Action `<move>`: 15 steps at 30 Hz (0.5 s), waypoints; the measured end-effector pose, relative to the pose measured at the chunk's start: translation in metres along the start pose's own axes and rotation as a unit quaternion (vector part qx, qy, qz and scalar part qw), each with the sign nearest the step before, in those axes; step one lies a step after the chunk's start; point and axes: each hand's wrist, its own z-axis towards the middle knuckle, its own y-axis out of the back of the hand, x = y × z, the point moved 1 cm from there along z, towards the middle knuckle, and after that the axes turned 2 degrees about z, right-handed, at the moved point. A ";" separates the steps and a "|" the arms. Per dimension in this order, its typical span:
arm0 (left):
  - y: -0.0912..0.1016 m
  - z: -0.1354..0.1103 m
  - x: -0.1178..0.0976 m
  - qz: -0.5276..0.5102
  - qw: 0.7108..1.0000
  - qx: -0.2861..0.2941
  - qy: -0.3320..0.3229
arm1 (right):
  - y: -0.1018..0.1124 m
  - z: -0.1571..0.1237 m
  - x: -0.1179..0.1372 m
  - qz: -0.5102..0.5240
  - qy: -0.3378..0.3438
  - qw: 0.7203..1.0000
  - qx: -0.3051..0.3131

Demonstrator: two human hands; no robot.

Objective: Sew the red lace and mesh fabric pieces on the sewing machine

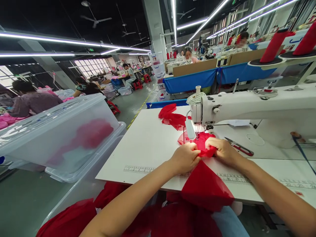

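Sheer red fabric (206, 187): long axis from long-armed white sewing machine (237, 105) over front edge of flat white worktop (138, 141). Left hand (185, 157), right hand (223, 150) pinch it, fingers closed, both near machine.

Fans (95, 23) and long white strip lights (61, 40) hang from a dark ceiling (49, 19), the lights running toward the back. Bright gridded windows (91, 67) stand at the far left, with more at the upper right. A pale pillar (155, 26) rises near the middle, with clear bins (158, 69) stacked near its foot. A yellow-and-black line (140, 111) crosses the grey-green floor (27, 200); red stools (137, 85) stand farther back. At right, blue cloth (190, 81) hangs below brown cardboard panels (195, 67).
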 end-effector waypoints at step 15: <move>-0.002 0.018 0.025 -0.134 0.991 0.005 0.015 | -0.015 -0.004 0.003 0.034 -0.027 0.996 -0.072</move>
